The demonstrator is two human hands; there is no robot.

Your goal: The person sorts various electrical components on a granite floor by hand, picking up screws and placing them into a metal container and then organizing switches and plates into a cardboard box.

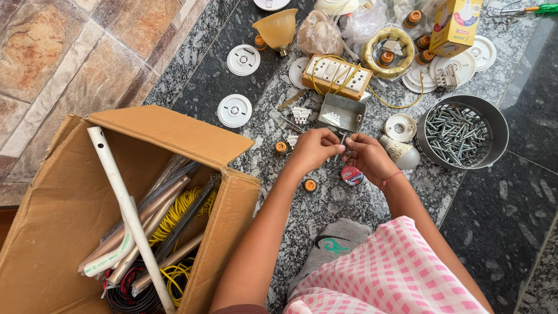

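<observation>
Both bare forearms reaching up from the lower middle of the frame, converging at centre. Left hand [314,149] curled, fingers bent inward, knuckles up. Right hand [369,158] just beside it, fingertips pinched toward the left, thin red band at the wrist.

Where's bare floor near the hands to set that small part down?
Free patches: dark granite right of the metal bowl of screws and below it, beside the pink checked cloth; also dark floor between the cardboard box flap and the white round plates. Crowded: everything above both hands, left hand and right hand, around the switch board.
</observation>
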